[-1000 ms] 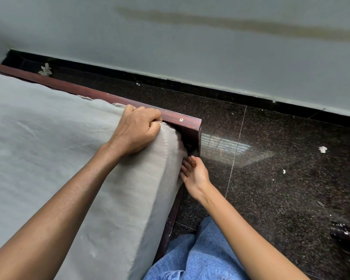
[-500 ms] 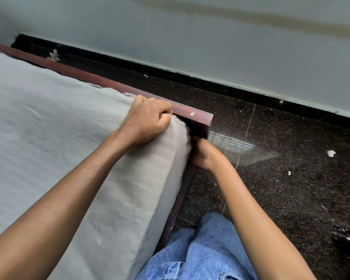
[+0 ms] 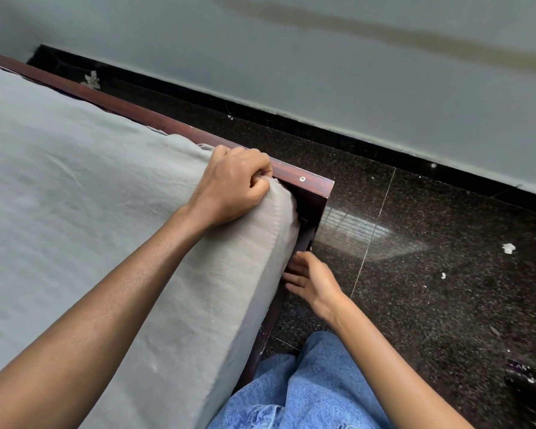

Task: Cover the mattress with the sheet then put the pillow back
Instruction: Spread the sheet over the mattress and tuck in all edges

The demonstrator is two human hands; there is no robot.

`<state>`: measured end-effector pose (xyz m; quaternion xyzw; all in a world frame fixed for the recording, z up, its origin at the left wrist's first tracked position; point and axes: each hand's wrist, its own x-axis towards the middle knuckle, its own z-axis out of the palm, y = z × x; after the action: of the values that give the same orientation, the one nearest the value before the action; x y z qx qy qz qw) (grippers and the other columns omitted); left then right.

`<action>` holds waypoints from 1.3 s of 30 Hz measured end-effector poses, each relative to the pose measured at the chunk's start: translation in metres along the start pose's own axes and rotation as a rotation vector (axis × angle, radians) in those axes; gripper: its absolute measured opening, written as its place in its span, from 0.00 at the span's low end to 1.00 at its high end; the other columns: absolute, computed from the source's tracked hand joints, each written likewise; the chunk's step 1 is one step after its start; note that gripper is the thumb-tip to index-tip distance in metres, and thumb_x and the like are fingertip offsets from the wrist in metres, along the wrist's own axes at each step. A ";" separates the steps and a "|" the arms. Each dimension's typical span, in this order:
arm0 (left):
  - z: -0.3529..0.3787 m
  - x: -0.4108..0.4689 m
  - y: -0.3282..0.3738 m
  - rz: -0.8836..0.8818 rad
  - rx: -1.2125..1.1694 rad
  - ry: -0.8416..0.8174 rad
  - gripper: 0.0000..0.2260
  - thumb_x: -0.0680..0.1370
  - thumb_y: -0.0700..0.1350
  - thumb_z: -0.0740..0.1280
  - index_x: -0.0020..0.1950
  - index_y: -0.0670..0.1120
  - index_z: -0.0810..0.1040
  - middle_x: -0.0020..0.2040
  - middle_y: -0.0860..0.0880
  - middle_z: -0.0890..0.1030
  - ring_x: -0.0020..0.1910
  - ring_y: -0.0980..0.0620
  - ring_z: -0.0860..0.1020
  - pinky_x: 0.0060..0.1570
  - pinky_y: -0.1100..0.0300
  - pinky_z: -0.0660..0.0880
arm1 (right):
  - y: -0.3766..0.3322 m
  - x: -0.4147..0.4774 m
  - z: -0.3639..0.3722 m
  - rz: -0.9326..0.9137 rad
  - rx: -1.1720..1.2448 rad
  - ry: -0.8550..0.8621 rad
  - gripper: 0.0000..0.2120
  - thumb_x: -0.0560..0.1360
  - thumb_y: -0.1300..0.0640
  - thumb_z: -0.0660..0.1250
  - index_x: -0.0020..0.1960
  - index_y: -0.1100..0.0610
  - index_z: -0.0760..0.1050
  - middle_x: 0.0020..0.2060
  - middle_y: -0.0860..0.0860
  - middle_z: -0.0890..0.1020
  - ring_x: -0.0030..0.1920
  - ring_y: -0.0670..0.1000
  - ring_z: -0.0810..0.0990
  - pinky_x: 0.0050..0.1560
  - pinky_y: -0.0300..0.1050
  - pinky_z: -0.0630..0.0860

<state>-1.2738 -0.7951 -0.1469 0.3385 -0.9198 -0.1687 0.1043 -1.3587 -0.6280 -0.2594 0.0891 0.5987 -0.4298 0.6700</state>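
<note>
The grey sheet (image 3: 75,196) covers the mattress (image 3: 220,305), filling the frame's left, its side running from bottom centre up to the wooden frame (image 3: 310,184) corner. On that corner the left hand (image 3: 232,187) grips bunched sheet, fingers curled. Below, the nearer right hand (image 3: 313,281), fingers straight and empty, points left toward the gap beneath.

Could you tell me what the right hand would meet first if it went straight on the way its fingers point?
The right hand would likely meet the sheet hanging at the side first, just above the wooden bed frame; depth is unclear.
</note>
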 end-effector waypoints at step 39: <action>-0.027 -0.029 -0.114 -0.252 0.225 0.342 0.14 0.72 0.47 0.57 0.47 0.46 0.81 0.47 0.46 0.80 0.46 0.43 0.77 0.52 0.53 0.67 | -0.147 -0.061 0.187 -0.957 -1.443 0.092 0.16 0.74 0.60 0.59 0.58 0.55 0.77 0.55 0.55 0.81 0.56 0.57 0.77 0.54 0.49 0.75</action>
<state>-1.1767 -0.8637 -0.1677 0.4838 -0.8523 -0.0169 0.1981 -1.3182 -0.8081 -0.0979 -0.6019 0.7248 -0.1765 0.2850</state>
